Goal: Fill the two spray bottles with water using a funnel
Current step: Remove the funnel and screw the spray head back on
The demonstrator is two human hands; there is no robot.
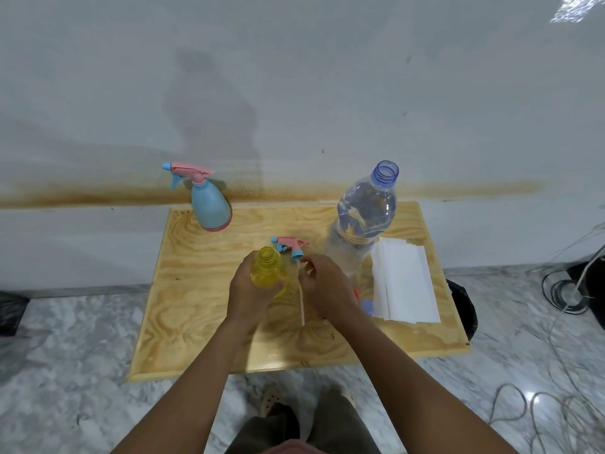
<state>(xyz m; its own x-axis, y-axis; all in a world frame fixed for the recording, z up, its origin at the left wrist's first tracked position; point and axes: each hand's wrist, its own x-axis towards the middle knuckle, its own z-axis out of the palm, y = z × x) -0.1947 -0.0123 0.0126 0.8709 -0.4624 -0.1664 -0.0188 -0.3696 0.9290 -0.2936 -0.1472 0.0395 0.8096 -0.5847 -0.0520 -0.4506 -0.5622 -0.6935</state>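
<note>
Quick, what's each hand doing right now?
Left hand: closed around the yellow bottle.
Right hand: fingers pinching the white tube of the spray head.

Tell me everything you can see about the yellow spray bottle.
The yellow spray bottle is translucent plastic, with its trigger head off and its round neck open. It stands about upright near the middle of the wooden table, gripped around its body by the left hand. Whether it holds any water cannot be told.
</note>
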